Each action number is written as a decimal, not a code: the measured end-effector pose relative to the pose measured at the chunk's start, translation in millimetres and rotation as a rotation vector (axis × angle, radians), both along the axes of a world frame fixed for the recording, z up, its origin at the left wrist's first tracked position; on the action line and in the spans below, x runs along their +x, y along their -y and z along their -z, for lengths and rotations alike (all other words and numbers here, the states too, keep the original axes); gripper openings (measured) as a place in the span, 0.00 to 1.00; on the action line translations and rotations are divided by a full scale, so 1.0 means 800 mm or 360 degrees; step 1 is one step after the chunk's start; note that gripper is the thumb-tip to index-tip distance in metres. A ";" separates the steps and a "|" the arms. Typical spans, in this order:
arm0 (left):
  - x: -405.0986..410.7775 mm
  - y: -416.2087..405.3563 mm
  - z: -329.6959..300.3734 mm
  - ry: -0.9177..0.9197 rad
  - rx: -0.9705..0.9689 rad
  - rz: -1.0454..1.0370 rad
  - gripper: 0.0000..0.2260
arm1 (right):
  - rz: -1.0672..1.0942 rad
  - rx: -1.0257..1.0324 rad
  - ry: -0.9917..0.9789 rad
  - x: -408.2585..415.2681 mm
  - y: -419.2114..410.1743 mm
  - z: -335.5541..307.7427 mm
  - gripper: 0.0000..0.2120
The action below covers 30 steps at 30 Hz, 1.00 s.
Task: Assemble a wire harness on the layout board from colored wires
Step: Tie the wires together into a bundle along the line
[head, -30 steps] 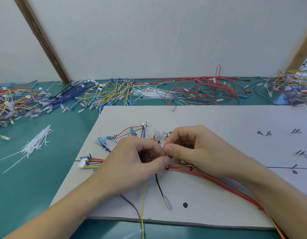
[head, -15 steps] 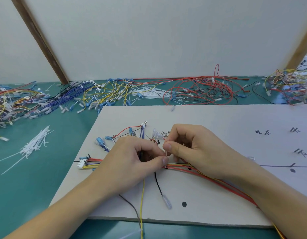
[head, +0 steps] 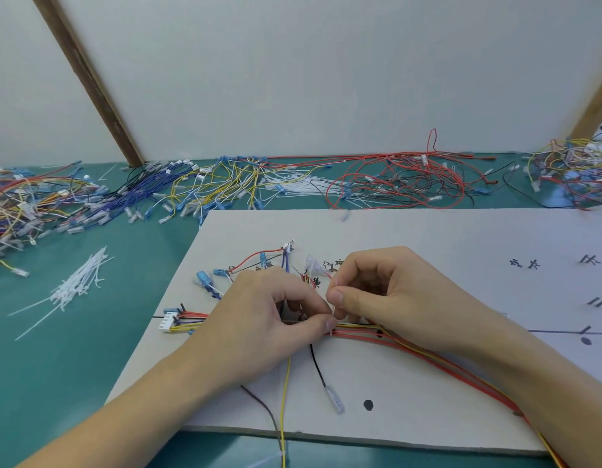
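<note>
A white layout board (head: 428, 238) lies on the green table, marked with black lines, dots and characters. A bundle of red, yellow and orange wires (head: 428, 352) runs across it from a white connector (head: 167, 321) toward the lower right. My left hand (head: 262, 319) pinches the bundle at mid-board. My right hand (head: 387, 292) pinches the thin white tail of a cable tie (head: 332, 310) just above that spot. Fingertips of both hands meet there. Blue terminals (head: 203, 276) fan out at the upper left of the harness. A black wire (head: 318, 366) and a yellow wire (head: 285, 400) hang toward the board's front edge.
Loose white cable ties (head: 78, 285) lie in a heap on the green table (head: 73, 349) at left. Piles of blue, yellow and red wires (head: 394, 184) line the back along the white wall. More tangled wires (head: 569, 177) sit at far right.
Both hands stay at the same spot on the bundle. My right fingers have shifted slightly, and the white tie tail now shows between the fingertips.
</note>
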<state>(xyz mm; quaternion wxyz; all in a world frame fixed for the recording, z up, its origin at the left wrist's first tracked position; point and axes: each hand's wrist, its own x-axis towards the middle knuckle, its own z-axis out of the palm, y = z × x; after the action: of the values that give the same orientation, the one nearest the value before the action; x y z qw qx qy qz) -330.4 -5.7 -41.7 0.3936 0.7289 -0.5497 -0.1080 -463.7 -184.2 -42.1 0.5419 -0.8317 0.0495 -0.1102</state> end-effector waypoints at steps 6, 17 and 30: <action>-0.001 0.000 -0.002 0.0092 0.0022 -0.0016 0.04 | -0.0010 -0.0069 0.0016 -0.001 -0.003 -0.001 0.05; -0.002 0.002 -0.004 0.0063 0.0092 0.0011 0.04 | 0.0020 0.0035 0.0045 0.003 -0.003 -0.002 0.04; -0.006 0.002 -0.004 0.0078 0.0062 -0.0004 0.04 | -0.0040 -0.0066 0.0012 0.003 0.001 0.003 0.06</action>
<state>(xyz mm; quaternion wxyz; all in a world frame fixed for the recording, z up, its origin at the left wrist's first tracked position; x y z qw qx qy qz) -334.8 -7.6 -38.3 0.3659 0.7395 -0.5561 -0.1002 -461.6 -184.7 -44.4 0.5261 -0.8429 0.0346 -0.1074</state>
